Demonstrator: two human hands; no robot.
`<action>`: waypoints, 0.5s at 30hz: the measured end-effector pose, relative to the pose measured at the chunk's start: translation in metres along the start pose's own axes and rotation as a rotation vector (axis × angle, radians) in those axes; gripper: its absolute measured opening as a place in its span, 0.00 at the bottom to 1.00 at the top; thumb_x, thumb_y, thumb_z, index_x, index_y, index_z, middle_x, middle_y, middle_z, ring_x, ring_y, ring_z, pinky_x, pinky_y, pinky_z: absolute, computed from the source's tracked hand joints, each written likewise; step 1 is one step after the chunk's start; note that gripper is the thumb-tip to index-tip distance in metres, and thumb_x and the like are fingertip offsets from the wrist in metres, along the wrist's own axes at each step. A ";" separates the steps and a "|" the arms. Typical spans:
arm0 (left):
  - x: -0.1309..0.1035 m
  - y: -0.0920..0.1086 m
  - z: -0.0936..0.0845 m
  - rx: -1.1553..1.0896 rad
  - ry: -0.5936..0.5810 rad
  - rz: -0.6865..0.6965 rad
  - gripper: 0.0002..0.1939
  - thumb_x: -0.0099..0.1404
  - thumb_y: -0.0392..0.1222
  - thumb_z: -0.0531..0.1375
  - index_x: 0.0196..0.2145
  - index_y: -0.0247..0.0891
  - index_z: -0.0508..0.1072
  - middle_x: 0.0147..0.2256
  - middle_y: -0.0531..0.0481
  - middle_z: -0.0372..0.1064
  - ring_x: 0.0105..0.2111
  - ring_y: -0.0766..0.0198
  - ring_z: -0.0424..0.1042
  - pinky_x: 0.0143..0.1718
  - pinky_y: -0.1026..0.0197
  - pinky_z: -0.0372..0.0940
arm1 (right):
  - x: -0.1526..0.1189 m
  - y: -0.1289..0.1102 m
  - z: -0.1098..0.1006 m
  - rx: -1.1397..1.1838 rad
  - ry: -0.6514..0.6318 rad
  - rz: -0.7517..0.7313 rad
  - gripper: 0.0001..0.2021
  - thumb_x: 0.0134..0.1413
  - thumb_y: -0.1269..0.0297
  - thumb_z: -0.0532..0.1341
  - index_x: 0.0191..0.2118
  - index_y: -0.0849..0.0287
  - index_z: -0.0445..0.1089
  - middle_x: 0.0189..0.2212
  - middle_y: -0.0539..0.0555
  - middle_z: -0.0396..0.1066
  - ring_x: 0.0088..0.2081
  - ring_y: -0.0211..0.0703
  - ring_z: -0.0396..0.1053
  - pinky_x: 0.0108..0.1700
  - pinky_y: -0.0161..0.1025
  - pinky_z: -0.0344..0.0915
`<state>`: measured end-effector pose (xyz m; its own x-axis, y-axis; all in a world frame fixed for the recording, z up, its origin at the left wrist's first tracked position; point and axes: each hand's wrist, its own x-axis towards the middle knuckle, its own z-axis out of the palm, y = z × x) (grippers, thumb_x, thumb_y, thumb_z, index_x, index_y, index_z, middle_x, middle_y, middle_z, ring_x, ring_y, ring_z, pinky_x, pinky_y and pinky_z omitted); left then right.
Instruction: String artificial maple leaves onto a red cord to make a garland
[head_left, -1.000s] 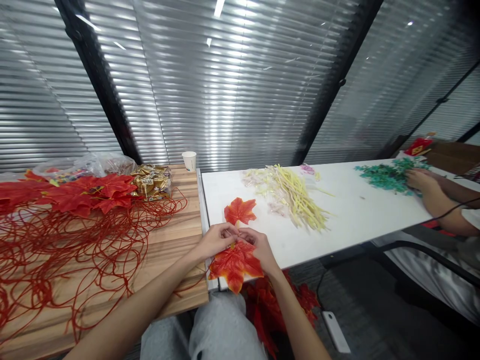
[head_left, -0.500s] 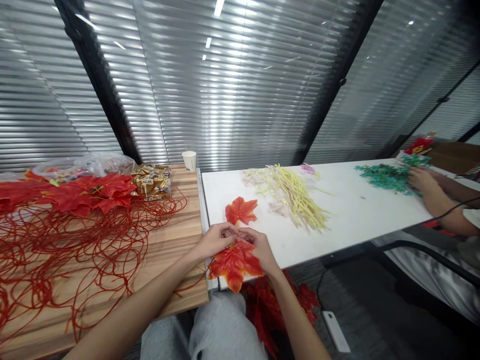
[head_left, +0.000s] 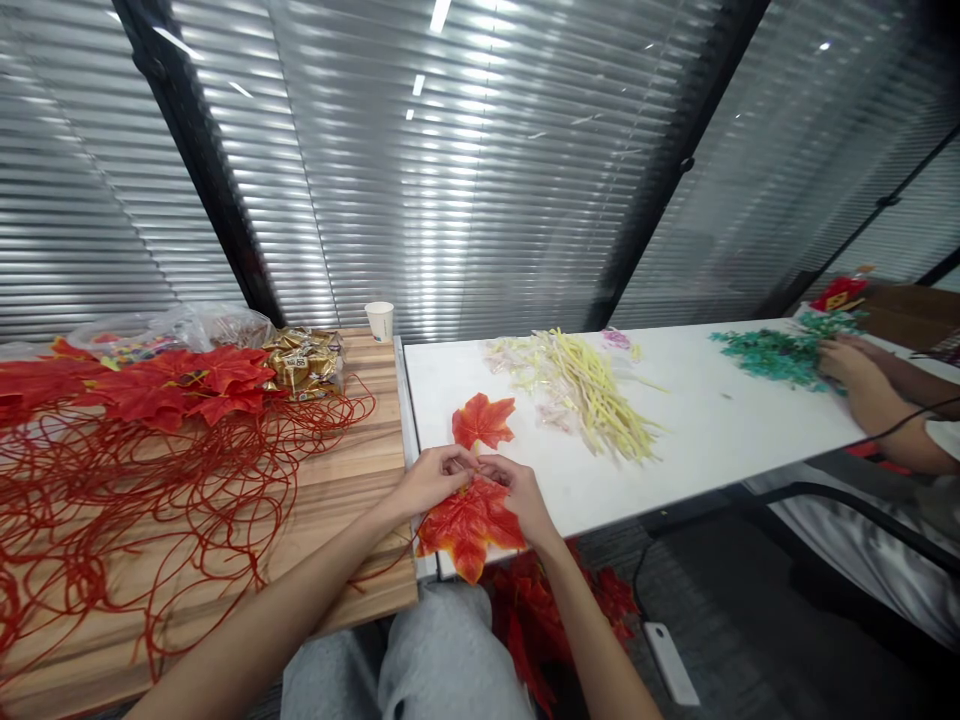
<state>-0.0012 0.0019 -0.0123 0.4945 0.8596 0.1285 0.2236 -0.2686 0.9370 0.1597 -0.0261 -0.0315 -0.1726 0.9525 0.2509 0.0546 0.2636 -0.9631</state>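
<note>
My left hand (head_left: 433, 482) and my right hand (head_left: 519, 500) meet over the seam between two tables, fingertips pinched together at the stem end of an artificial red maple leaf (head_left: 471, 535). The leaf hangs below my fingers, its orange-edged points over the table edge. A second maple leaf (head_left: 484, 420) lies just beyond my fingertips on the white table. Under my left wrist a thin red cord (head_left: 384, 572) runs toward the near leaf. My fingers hide the exact spot where the stem and the cord meet.
Tangled red cords (head_left: 217, 490) and more red leaves (head_left: 172, 385) cover the wooden table (head_left: 367, 490), with gold packets (head_left: 304, 365) and a paper cup (head_left: 380, 322) behind. Yellow strips (head_left: 600, 395) lie on the white table (head_left: 697, 420). A co-worker's hands (head_left: 851, 365) touch green foliage (head_left: 772, 355).
My hands and both leaves stay almost in place, with only slight finger movement. The co-worker's hands have shifted slightly at the green foliage.
</note>
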 end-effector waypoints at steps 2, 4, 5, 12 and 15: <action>0.000 0.000 0.000 -0.002 -0.002 0.009 0.08 0.55 0.35 0.54 0.33 0.33 0.71 0.30 0.49 0.70 0.29 0.68 0.67 0.32 0.67 0.61 | 0.000 -0.001 0.000 0.001 0.001 0.001 0.15 0.38 0.73 0.60 0.38 0.62 0.70 0.26 0.51 0.71 0.28 0.40 0.67 0.33 0.36 0.63; 0.000 0.001 0.000 -0.002 0.000 0.010 0.08 0.55 0.35 0.55 0.33 0.33 0.71 0.29 0.50 0.70 0.29 0.68 0.67 0.32 0.67 0.60 | 0.000 -0.003 0.000 0.001 0.002 0.004 0.15 0.38 0.73 0.60 0.38 0.62 0.70 0.26 0.51 0.71 0.29 0.40 0.67 0.33 0.36 0.63; 0.000 0.001 0.000 0.000 0.001 0.008 0.08 0.55 0.34 0.55 0.33 0.33 0.71 0.29 0.50 0.70 0.28 0.68 0.67 0.31 0.67 0.60 | 0.000 -0.003 0.000 0.002 0.002 0.006 0.15 0.38 0.73 0.60 0.38 0.62 0.70 0.26 0.50 0.71 0.29 0.40 0.67 0.33 0.36 0.63; -0.001 0.002 0.000 0.019 -0.003 0.006 0.08 0.55 0.34 0.54 0.33 0.33 0.71 0.29 0.50 0.70 0.29 0.68 0.67 0.31 0.67 0.60 | 0.000 -0.002 0.000 -0.014 -0.001 0.002 0.15 0.39 0.72 0.60 0.38 0.62 0.70 0.27 0.51 0.70 0.29 0.40 0.67 0.33 0.36 0.63; -0.001 0.004 0.000 0.038 -0.005 0.011 0.08 0.55 0.34 0.54 0.33 0.33 0.71 0.30 0.50 0.70 0.29 0.67 0.67 0.31 0.67 0.60 | 0.000 -0.003 0.000 -0.017 0.002 0.004 0.14 0.39 0.71 0.61 0.38 0.62 0.70 0.26 0.51 0.70 0.29 0.40 0.67 0.33 0.36 0.63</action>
<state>-0.0006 -0.0003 -0.0084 0.5015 0.8542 0.1372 0.2492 -0.2945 0.9226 0.1592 -0.0273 -0.0292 -0.1702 0.9538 0.2475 0.0724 0.2626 -0.9622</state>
